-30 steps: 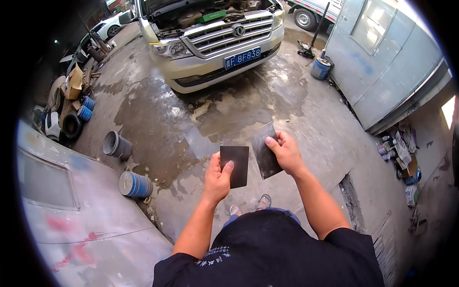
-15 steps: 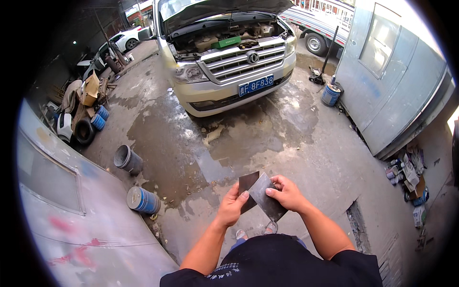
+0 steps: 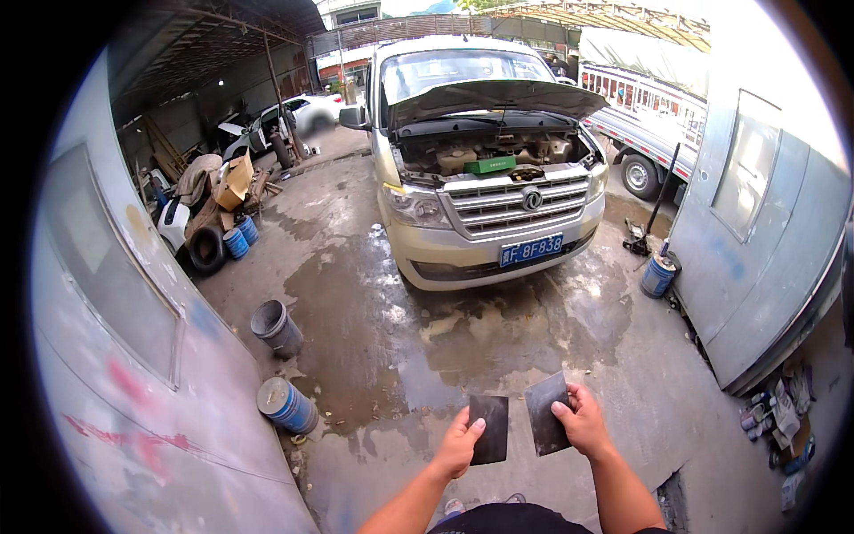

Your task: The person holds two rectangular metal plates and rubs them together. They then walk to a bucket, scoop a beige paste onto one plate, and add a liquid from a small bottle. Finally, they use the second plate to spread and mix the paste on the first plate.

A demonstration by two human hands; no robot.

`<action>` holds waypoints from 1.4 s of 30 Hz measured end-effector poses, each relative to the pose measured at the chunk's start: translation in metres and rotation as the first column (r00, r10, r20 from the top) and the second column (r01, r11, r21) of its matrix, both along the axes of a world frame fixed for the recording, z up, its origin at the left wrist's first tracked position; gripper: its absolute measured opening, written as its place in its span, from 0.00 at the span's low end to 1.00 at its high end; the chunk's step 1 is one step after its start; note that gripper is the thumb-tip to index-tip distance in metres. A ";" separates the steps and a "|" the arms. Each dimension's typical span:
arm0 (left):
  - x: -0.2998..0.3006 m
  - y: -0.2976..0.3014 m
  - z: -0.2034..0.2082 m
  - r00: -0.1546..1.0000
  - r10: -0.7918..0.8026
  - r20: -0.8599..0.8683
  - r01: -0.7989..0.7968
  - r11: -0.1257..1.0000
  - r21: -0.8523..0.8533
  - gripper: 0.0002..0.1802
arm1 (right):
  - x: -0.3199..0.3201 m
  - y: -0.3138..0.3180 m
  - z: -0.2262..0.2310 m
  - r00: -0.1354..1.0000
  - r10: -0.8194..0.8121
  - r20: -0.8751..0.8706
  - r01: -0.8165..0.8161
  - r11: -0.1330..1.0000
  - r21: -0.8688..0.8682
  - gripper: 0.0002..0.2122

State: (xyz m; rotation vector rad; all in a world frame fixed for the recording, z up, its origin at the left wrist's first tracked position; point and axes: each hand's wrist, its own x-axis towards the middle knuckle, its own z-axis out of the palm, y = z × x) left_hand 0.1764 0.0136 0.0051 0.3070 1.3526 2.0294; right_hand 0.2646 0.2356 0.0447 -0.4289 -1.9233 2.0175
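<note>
Between the thumb and fingers of my left hand (image 3: 455,447) is a thin, flat, dark rectangular plate (image 3: 493,431). My right hand (image 3: 586,424) grips a second thin rectangular plate (image 3: 543,416), grey toward its upper edge and darker below, by its right side. Both are held up in front of me, side by side, with a narrow gap between them. Whether they are metal or another stiff sheet I cannot make out. The fingers behind each plate are partly hidden.
Ahead stands a pale van (image 3: 427,249), hood (image 3: 498,100) raised, a green box (image 3: 490,165) at its engine bay. Grey metal doors flank me left (image 3: 133,356) and right (image 3: 756,258). A bucket (image 3: 277,327) and a blue drum (image 3: 286,404) stand at left; a floor jack (image 3: 638,238) at right.
The two plates overlapped before; now my hands have drawn them apart. My view has tilted up, so more of the van and yard shows.
</note>
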 end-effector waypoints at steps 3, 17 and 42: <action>-0.002 0.004 -0.005 0.960 0.189 0.207 -0.191 0.982 -0.013 0.19 | 0.011 -0.027 0.007 0.997 0.029 -0.075 0.031 0.728 0.685 0.17; -0.009 0.010 0.033 0.966 0.256 0.028 -0.257 0.946 0.198 0.19 | 0.025 -0.017 -0.013 0.969 0.076 0.234 -0.226 0.655 0.721 0.13; 0.024 -0.001 0.021 0.932 -0.354 -0.078 0.345 0.932 -0.112 0.19 | 0.023 0.018 -0.005 0.992 -0.042 0.116 0.000 0.939 0.343 0.15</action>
